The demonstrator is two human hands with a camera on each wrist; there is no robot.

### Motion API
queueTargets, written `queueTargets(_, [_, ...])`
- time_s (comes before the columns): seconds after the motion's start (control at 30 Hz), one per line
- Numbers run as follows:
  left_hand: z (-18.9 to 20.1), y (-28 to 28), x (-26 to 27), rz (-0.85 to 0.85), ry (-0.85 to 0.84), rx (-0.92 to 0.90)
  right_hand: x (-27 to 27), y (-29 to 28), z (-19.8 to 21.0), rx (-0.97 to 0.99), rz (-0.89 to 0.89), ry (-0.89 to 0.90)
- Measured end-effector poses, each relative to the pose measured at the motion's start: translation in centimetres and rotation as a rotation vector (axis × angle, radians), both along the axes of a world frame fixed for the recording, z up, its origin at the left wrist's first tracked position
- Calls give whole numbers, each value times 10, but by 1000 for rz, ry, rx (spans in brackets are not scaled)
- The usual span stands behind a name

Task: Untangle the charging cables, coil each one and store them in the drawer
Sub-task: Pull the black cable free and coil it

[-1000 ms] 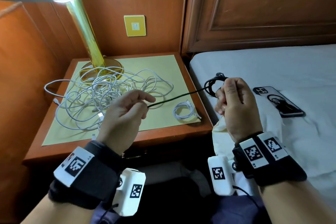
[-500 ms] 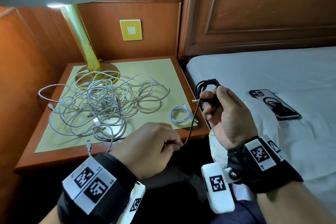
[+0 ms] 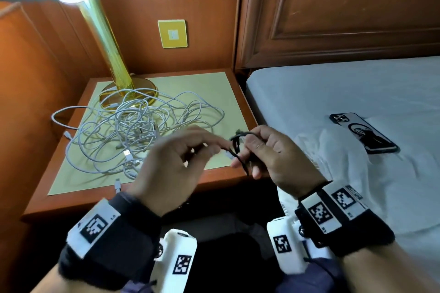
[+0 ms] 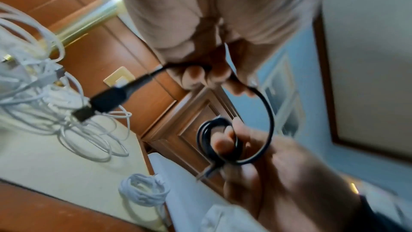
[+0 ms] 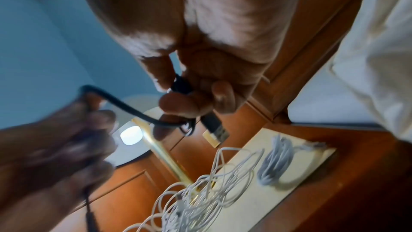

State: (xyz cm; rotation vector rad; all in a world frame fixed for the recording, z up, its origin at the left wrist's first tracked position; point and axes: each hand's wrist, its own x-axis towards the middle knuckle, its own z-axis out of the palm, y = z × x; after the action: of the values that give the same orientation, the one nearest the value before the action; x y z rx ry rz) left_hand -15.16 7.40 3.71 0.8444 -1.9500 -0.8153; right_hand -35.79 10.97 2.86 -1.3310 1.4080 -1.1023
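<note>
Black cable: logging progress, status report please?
Both hands on black cable: right hand holds the coil, left hand pinches the free end. White cables still tangled on nightstand. Nothing blocking.

Left hand (image 3: 171, 169) now risen from below the nightstand edge, close beside right hand (image 3: 273, 157); black cable (image 4: 263, 112) slack shorter.

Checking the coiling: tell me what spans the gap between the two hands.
A short arc of the black cable runs from the left hand to the coil in the right hand; nothing else lies between them. The left wrist view shows it best.
</note>
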Motion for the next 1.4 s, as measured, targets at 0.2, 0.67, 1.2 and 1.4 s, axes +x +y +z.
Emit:
queueTargets(0.2, [-9, -12, -6, 252, 141, 225, 17, 5, -2, 209, 81, -353])
queueTargets(0.67, [-22, -11, -12, 296, -157, 169, 20, 7, 0, 68, 8, -535])
queueTargets(1.2, [-20, -10, -24, 40, 618, 880, 29, 3, -13, 39, -52, -382])
queueTargets(1.4, [-21, -8, -26, -2, 528, 864, 29, 0, -19, -34, -112, -252])
